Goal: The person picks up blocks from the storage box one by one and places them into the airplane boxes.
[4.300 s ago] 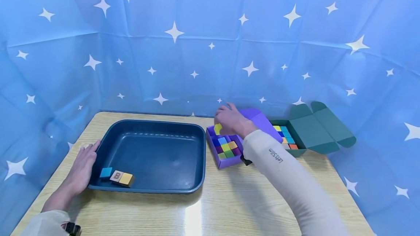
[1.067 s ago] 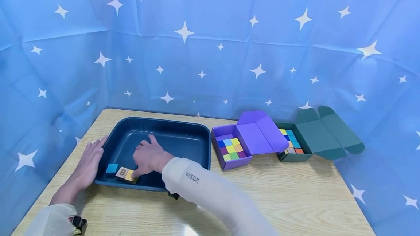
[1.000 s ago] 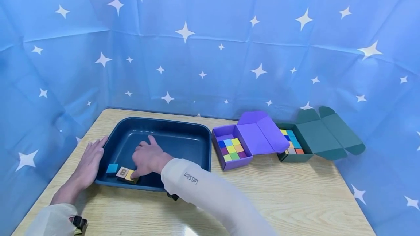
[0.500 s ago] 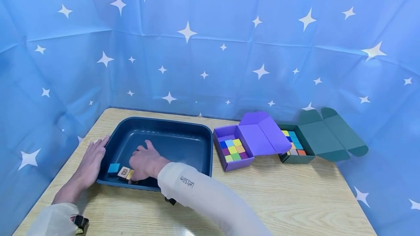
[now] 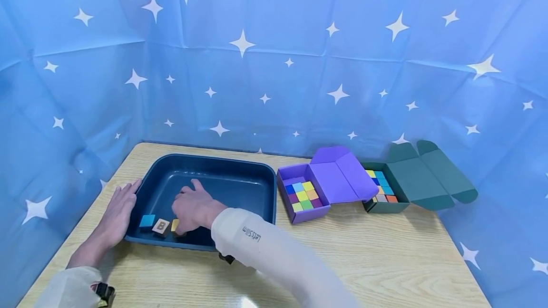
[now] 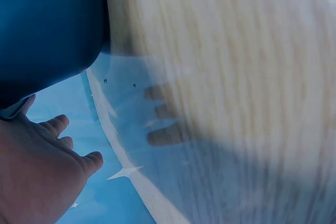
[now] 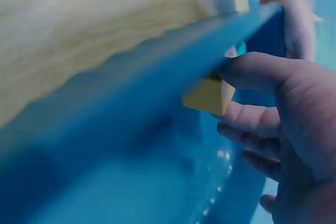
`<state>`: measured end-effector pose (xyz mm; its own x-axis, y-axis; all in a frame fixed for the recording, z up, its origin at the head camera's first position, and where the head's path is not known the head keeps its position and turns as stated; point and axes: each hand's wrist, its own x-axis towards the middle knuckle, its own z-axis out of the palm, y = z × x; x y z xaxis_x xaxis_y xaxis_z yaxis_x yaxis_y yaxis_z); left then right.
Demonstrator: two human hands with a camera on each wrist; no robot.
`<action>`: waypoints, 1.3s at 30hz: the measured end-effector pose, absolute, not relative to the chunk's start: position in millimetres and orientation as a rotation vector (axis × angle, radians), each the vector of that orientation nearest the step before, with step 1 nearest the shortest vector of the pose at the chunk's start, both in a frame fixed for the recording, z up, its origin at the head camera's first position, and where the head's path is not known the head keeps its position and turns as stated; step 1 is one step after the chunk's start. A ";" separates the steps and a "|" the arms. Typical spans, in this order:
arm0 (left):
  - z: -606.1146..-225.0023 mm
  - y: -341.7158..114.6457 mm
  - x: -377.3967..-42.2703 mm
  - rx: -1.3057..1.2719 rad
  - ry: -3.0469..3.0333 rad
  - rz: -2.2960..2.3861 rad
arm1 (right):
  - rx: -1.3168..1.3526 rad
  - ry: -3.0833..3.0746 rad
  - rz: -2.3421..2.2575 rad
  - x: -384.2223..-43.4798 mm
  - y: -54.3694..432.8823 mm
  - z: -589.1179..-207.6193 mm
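Inside the dark blue tray [image 5: 239, 194], my right hand [image 5: 194, 208] pinches a yellow wooden cube [image 7: 205, 96] between thumb and fingers, low by the near wall. In the head view most of that cube hides behind the hand. Left of it, a small gap away, sits a pale wooden cube [image 5: 161, 226] with a letter B on top. A bright blue cube [image 5: 147, 221] lies in the tray's near left corner. My left hand [image 5: 114, 217] rests along the tray's left side with its fingers stretched out; the left wrist view shows it beside the tray's outer wall.
Right of the tray stands an open purple box [image 5: 314, 213] with several coloured cubes packed inside, its lid [image 5: 342, 175] folded to the right. Beyond it is an open dark green box [image 5: 387, 207], also holding cubes. A starry blue curtain [image 5: 239, 89] backs the wooden table [image 5: 342, 251].
My right hand went from the purple box, where it left a yellow cube, to the tray. Over the last half second it pulled the other yellow cube rightward, away from the B cube.
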<state>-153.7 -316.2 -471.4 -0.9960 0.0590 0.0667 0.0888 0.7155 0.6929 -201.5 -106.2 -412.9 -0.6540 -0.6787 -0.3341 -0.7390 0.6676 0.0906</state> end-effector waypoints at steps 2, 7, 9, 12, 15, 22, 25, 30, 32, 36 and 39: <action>-471.1 -316.0 -154.1 -0.127 -2.871 -1.159 | -1.134 2.617 0.310 -205.7 -100.7 -408.9; -470.4 -314.8 -153.5 -0.120 -2.876 -1.170 | -1.182 2.640 0.259 -216.4 -79.9 -401.1; -470.2 -314.3 -152.9 -0.108 -2.884 -1.180 | -1.212 2.647 0.213 -220.7 -68.6 -399.0; -470.0 -314.2 -152.0 -0.098 -2.889 -1.188 | -1.237 2.655 0.146 -228.8 -48.7 -395.9; -470.2 -315.1 -151.3 -0.099 -2.884 -1.179 | -1.240 2.671 0.101 -238.8 -26.3 -391.5; -471.1 -315.9 -151.1 -0.105 -2.887 -1.159 | -1.210 2.727 0.038 -264.6 30.6 -373.7; -472.1 -315.8 -151.0 -0.105 -2.890 -1.161 | -1.174 2.752 0.029 -274.5 56.0 -364.0; -472.6 -316.5 -151.0 -0.115 -2.887 -1.158 | -1.049 2.793 0.003 -287.4 97.5 -348.2; -472.6 -316.6 -151.4 -0.124 -2.888 -1.151 | -0.996 2.806 -0.011 -291.5 112.1 -344.1; -472.2 -316.1 -152.3 -0.135 -2.890 -1.134 | -0.915 2.828 0.007 -297.1 134.0 -341.2; -471.4 -314.7 -153.0 -0.132 -2.890 -1.129 | -0.877 2.844 0.028 -298.7 144.0 -342.5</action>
<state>-153.0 -314.7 -471.4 -0.9957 0.0663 0.0644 0.0924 0.7320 0.6750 -298.7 144.0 -342.5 -0.8138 -0.5578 -0.1630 -0.5609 0.8273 -0.0307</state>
